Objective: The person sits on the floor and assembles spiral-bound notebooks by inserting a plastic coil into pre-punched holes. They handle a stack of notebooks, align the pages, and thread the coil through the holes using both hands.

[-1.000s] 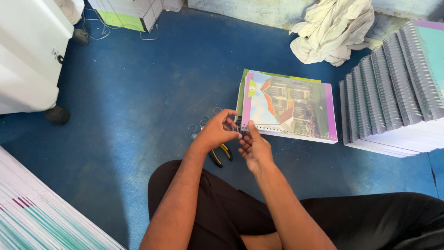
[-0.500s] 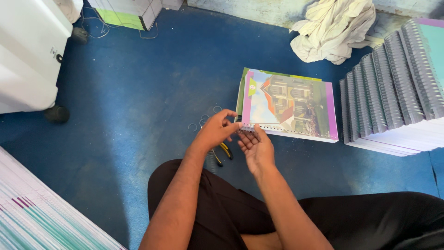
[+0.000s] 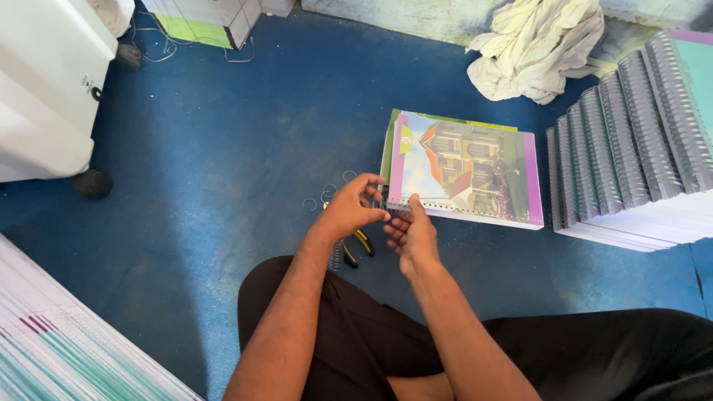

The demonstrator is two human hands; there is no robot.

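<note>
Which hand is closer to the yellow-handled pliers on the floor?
Left. The left hand is just above the pliers; the right hand sits slightly farther right.

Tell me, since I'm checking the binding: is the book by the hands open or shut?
Shut. The book lies flat on the floor, cover up, with its punched edge toward both hands.

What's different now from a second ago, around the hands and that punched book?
Very little. Both hands stay at the near left corner of the book with the house cover, pinching a small wire coil piece. The right hand has turned slightly, palm more open and upward; the left hand keeps its pinch. The yellow-handled pliers, loose wire rings, bound book stack and cloth have not moved.
</note>
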